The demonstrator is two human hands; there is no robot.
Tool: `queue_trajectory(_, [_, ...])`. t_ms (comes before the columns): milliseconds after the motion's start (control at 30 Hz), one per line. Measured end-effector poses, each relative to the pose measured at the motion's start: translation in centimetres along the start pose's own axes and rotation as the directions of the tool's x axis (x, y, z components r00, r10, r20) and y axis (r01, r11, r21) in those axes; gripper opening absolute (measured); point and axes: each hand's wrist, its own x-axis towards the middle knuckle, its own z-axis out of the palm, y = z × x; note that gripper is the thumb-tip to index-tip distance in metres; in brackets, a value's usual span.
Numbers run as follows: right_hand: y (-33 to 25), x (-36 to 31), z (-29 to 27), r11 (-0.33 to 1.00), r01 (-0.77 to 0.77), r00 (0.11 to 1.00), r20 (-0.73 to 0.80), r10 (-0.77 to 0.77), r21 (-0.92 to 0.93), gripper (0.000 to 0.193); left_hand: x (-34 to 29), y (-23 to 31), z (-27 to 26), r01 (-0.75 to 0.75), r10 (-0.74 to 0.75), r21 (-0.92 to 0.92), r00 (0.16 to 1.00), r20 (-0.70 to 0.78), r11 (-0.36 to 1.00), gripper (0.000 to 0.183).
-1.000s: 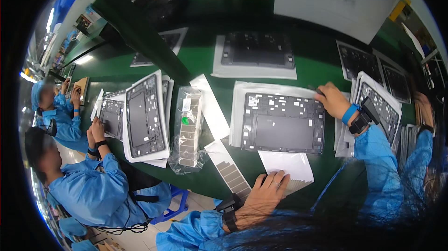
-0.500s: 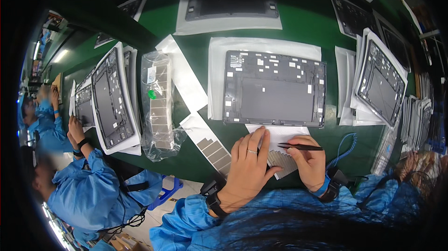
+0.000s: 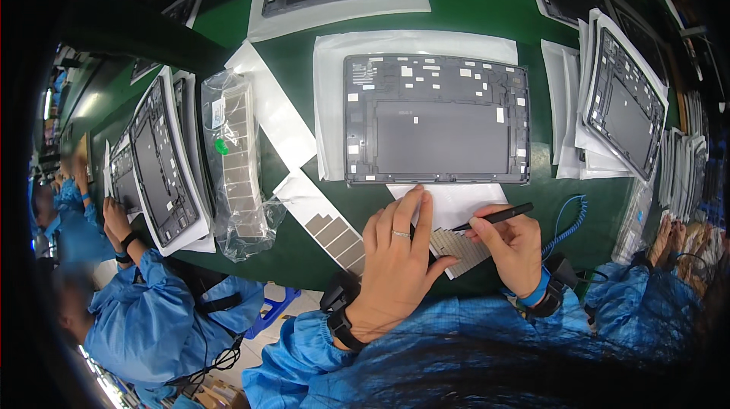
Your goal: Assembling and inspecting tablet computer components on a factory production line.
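Note:
In my right hand (image 3: 512, 251) is a pair of black tweezers (image 3: 508, 214), pinched between thumb and fingers, with the tip pointing left over a sheet of small grey-beige strips (image 3: 465, 246). My left hand (image 3: 395, 261) lies with fingers stretched out along the left side of that sheet, its thumb across the strips' lower edge. White backing paper (image 3: 456, 202) shows above the strips. Just beyond both hands, a dark grey tablet back housing (image 3: 439, 135) dotted with small white stickers rests on white foam wrap (image 3: 329, 105).
Left of my left hand lies a card with grey rectangular stickers (image 3: 332, 238). Farther left are a clear plastic bag of sticker sheets (image 3: 239, 158) and stacked housings (image 3: 161, 158). More housings (image 3: 625, 101) lean at right, near a coiled blue cord (image 3: 574, 226). A co-worker's hand (image 3: 116, 220) is at far left.
The view has shifted, so the bench items sit higher and more to the left. The tweezers now slant more steeply, with their tip lower at the strips. My left hand stays by the sheet.

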Motion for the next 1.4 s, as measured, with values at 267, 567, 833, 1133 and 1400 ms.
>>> queue_trajectory(267, [-0.5, 0.5, 0.0, 0.997, -0.036, 0.999, 0.032, 0.034, 0.062, 0.018, 0.3, -0.1, -0.6, 0.014, -0.014, 0.009, 1.000, 0.020, 1.000, 0.098])
queue_trajectory(567, [-7.6, 5.7, 1.9, 0.953, 0.129, 0.979, -0.186, -0.079, 0.274, 0.026, 4.9, -1.9, -4.0, 0.019, -0.020, -0.042, 1.000, -0.017, 0.999, 0.084])
queue_trajectory(833, [-6.6, 16.2, 8.1, 0.915, 0.263, 0.949, -0.253, -0.189, 0.305, 0.027, 4.9, -0.5, -2.6, 0.118, -0.117, 0.087, 0.993, -0.015, 0.989, 0.073])
queue_trajectory(1133, [-7.2, 16.6, 9.5, 0.960, 0.255, 0.930, -0.301, -0.210, 0.119, 0.025, 9.4, -2.5, -5.0, 0.062, -0.059, 0.053, 0.997, -0.053, 0.997, 0.080])
queue_trajectory(1400, [-7.2, 16.7, 9.9, 0.952, 0.286, 0.923, -0.299, -0.243, 0.110, 0.025, 10.7, -3.5, -4.9, 0.084, -0.084, 0.031, 0.996, 0.001, 0.996, 0.084])
